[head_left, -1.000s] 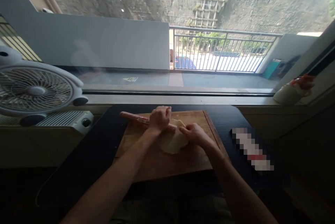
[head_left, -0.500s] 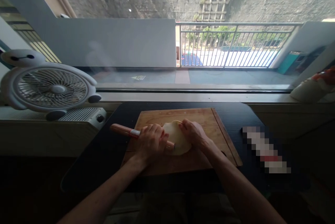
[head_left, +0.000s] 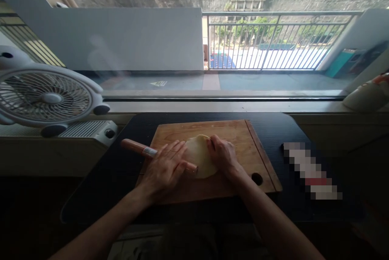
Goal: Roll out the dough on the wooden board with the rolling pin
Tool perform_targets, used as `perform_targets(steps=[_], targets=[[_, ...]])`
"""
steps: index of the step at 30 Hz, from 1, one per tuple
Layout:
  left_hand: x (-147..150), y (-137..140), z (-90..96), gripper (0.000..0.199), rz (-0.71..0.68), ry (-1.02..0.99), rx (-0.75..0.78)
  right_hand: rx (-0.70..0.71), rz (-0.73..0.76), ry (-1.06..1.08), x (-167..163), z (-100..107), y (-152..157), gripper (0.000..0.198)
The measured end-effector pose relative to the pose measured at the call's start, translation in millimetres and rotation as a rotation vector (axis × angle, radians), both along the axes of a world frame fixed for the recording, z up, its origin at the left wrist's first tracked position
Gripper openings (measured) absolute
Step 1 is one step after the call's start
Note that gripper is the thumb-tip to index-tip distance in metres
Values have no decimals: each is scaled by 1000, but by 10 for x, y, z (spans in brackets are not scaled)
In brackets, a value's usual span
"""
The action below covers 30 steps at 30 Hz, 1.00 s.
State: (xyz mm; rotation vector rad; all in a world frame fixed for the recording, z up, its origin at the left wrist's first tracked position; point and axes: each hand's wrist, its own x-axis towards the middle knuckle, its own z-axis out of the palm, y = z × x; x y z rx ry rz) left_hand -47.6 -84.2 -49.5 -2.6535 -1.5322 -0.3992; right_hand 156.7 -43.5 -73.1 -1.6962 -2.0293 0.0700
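Rolling pin [head_left: 149,152] pulled nearer, left hand [head_left: 165,164] flattened

Left fingers spread over pin, overhanging cutting board's [head_left: 247,146] left edge; right hand [head_left: 223,154] pinches dough's [head_left: 199,156] right rim, mid-board. Board extends rightward past it. Pixelated item [head_left: 310,170] rightward on table [head_left: 94,183]; fan [head_left: 50,97] beyond left edge.

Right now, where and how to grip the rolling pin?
Probably wrap the left end of the rolling pin, coming from the left: that bare, round stretch juts past the cutting board, while the left hand covers the middle.
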Motion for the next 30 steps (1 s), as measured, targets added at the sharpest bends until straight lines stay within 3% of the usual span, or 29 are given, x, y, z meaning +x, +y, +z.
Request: perform_targets(steps=[2,7,9,11,16,18,21,24,26,28,30], targets=[[22,135,7,46,45,22,-11,-12,-22,-5,-16,-4,3,32],[477,1062,154,38,213,9,-50,-47,-41,27,-33,20,-16,35],[594,1218,208,37,223,4,-40,-38,-20,65,-23,34,-22,32],[569,1098,198,38,222,1,-38,-26,-17,99,-9,37,-20,30],[88,120,-35,44,116,25,47,-58,-25,130,6,6,7,37],[-37,-103,-98,49,83,26,86,-72,-21,134,-12,-3,18,39],[45,98,-87,49,113,11,72,-93,-45,157,-45,16,30,39],[355,714,31,39,294,-82,31,-129,-89,245,2,79,21,40],[551,1058,123,37,346,-113,31,-227,-77,341,110,129,-9,41],[651,1188,168,42,398,-144,70,-407,17,439,243,167,-62,40],[634,1090,145,45,415,-170,118,-540,118,484,328,182,-121,37]])
